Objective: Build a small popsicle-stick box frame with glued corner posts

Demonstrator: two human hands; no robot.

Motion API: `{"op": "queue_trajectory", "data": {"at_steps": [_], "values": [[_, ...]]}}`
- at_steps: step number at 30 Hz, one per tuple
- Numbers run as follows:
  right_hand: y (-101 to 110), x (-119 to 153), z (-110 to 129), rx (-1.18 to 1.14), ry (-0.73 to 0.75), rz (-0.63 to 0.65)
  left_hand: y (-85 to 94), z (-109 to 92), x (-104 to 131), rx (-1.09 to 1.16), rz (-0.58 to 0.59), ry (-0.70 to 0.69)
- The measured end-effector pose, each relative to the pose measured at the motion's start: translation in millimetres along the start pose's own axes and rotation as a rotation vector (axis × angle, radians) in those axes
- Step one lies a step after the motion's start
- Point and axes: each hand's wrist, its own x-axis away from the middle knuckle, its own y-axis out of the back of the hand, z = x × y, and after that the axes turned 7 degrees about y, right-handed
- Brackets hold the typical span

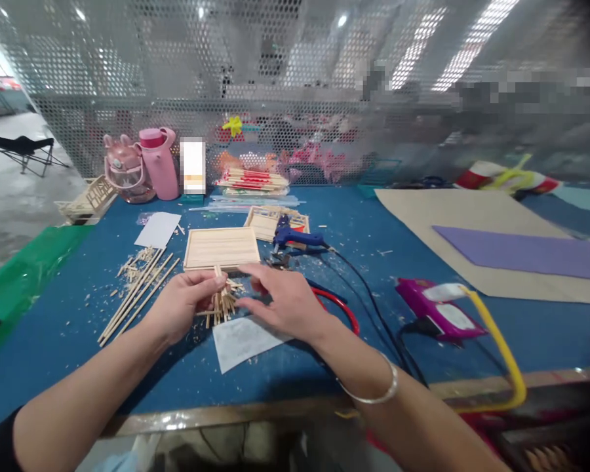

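Sticks (225, 303) — short, slim, wooden.

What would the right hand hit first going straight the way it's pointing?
The right hand would probably meet the short wooden sticks between it and the left hand; depth is unclear from one view.

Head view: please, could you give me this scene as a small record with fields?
Left grip: pinches a wooden piece
Right grip: thumb and forefinger apart, near short sticks
Between forearms: white paper
Beyond hands: framed wooden panel, blue glue gun
Left side: long sticks
Right side: purple sheet on beige sheet
Back: pink bottle
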Motion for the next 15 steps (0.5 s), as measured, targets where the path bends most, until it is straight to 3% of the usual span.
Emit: {"op": "queue_trajectory", "data": {"at_steps": [7,15], "values": [[4.5,-4.6,1.9,0.058,0.033,-0.036,-3.2,-3.6,-0.2,0.079,0.005,0.140],[-3.1,-0.5,7.3,-0.252,-0.035,-0.036,-5.6,4.9,0.1,0.016,0.103,0.173]]}}
